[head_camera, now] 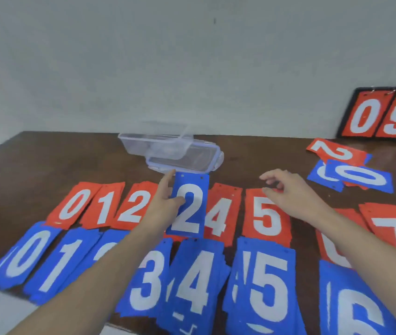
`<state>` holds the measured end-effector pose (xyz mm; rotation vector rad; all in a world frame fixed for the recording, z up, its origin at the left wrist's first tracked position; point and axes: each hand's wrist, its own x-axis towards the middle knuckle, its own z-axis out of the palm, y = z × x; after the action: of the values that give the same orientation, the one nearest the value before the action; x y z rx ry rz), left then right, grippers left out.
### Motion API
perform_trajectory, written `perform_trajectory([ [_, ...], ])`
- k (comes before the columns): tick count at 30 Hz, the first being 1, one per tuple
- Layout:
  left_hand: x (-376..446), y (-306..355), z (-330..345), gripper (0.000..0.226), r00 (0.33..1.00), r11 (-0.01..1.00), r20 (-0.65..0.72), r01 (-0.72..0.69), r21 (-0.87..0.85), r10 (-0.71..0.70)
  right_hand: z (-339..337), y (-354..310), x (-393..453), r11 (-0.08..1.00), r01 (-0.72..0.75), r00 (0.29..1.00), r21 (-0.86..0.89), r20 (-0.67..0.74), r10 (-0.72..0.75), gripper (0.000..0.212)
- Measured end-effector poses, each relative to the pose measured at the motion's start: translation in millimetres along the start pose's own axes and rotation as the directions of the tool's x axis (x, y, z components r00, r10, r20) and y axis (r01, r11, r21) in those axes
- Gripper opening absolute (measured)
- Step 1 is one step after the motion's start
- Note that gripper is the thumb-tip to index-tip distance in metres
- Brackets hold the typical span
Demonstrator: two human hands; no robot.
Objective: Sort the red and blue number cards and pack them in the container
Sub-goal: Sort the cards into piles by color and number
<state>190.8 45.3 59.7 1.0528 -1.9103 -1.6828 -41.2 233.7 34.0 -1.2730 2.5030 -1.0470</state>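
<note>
A person is sorting number cards on a brown table (35, 151), red piles running in a far row and blue piles in a near row. At far left, the red 0 pile (75, 205) is lying above the blue 0 pile (23, 255), with the 1s and 2s following. Left of centre, the left hand (165, 201) is holding a blue 2 card (189, 205) over the red row, thumb pressing its face and fingers running up along its left edge. Just beyond it, the clear container (168, 146) is sitting open beside its lid (187, 160), apparently holding no cards yet. To the right, the right hand (288, 189) is hovering over the red 5 pile (265, 213), fingers loosely curled and gripping nothing. Farther right, unsorted cards (349, 170) are lying loose near a scoreboard (383, 112) leaning on the wall.

The cards are looking thin, light and bendy, probably slick against each other. Pinching one at an edge, or squaring a pile and gripping both long sides, seems safest.
</note>
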Motion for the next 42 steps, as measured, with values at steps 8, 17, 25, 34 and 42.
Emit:
perform_trajectory([
  [8, 1.7, -35.7, -144.3, 0.059, 0.988, 0.992, -0.13, 0.096, 0.08, -0.085, 89.2, -84.6, 40.6, 0.994, 0.107, 0.985, -0.018, 0.134, -0.104, 0.026],
  [17, -30.4, -65.5, -209.9, 0.041, 0.992, 0.925, -0.082, 0.116, 0.362, -0.092, 153.0, -144.9, 59.5, 0.986, 0.155, 0.956, 0.056, 0.243, -0.164, 0.023],
  [25, -27.5, -68.8, -193.7, 0.047, 0.995, 0.599, -0.057, -0.006, 0.801, 0.087, 147.2, -136.3, 57.3, 0.99, 0.123, 0.964, 0.07, 0.227, -0.136, 0.022],
  [34, 31.4, -30.8, -78.0, 0.027, 0.909, 0.587, 0.119, -0.354, 0.728, 0.4, 46.5, -39.7, 16.6, 0.998, -0.069, 0.996, 0.009, 0.048, 0.069, 0.024],
  [42, 72.5, 8.5, 87.4, 0.025, 0.819, 0.612, 0.425, -0.572, 0.546, 0.385, -58.5, 65.8, -38.2, 0.942, -0.333, 0.931, 0.038, -0.142, 0.335, 0.023],
])
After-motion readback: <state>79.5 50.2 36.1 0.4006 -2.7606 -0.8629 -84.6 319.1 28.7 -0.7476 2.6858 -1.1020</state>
